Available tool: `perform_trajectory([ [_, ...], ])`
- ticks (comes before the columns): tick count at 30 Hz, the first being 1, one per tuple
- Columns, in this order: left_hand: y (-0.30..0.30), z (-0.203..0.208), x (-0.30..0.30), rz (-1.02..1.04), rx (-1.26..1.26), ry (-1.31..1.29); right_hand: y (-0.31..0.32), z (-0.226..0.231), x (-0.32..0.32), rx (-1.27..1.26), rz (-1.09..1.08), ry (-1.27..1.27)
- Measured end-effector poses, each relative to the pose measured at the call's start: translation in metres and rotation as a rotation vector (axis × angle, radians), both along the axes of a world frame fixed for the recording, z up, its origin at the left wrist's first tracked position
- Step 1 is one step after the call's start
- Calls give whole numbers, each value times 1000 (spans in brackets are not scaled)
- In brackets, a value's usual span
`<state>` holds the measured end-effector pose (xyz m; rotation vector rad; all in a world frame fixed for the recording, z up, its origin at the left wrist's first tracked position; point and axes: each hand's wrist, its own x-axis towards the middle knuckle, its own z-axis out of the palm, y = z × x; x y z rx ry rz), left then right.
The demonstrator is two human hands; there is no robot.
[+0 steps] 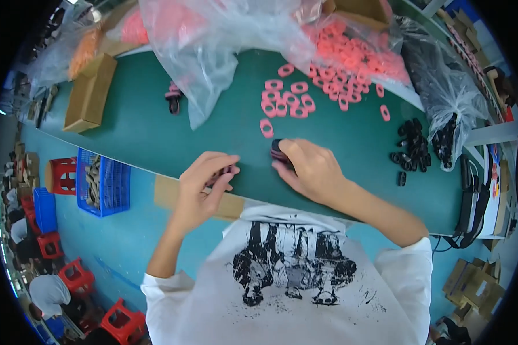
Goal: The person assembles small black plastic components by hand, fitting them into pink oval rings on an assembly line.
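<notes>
My left hand (204, 181) is over the near part of the green table, its fingers curled round a small dark pinkish piece (223, 172) that they mostly cover. To its right, my right hand (313, 172) pinches a small black part (278, 150) with dark pink edges between thumb and fingers. Just beyond the right hand lies a single flat pink ring piece (266, 127) with an oval hole. Several more pink ring pieces (288, 100) are spread behind it. Farther left on the table rests a small pink and black assembled piece (173, 99).
At the back, clear plastic bags (195, 52) and a pile of pink pieces (357, 54) cover the table (138, 121). Black parts (411, 146) are heaped at the right, beside a bag (443, 80). An open cardboard box (90, 95) stands left; a blue basket (115, 187) is below the edge.
</notes>
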<state>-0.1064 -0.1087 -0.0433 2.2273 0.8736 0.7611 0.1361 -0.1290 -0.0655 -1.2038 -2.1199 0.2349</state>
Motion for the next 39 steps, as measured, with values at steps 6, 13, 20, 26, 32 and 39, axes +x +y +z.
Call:
perform_trajectory([
  [6, 23, -8, 12, 245, -463, -608, -4, -6, 0, 27, 51, 101],
  [13, 107, 53, -23, 494, -227, -600, 42, 67, 40, 103, 19, 580],
  [20, 157, 31, 27, 313, -506, -510, 256, 201, 66, 17, 40, 448],
  [26, 201, -23, 53, 164, -487, -850, 202, 150, -62, -150, 595, 512],
  [32, 350, -22, -27, -25, -45, -627, 154, 171, -57, -32, 587, 224],
  [39, 166, 106, -17, 336, -6, -82, 212, 102, 9, -206, 286, 129],
])
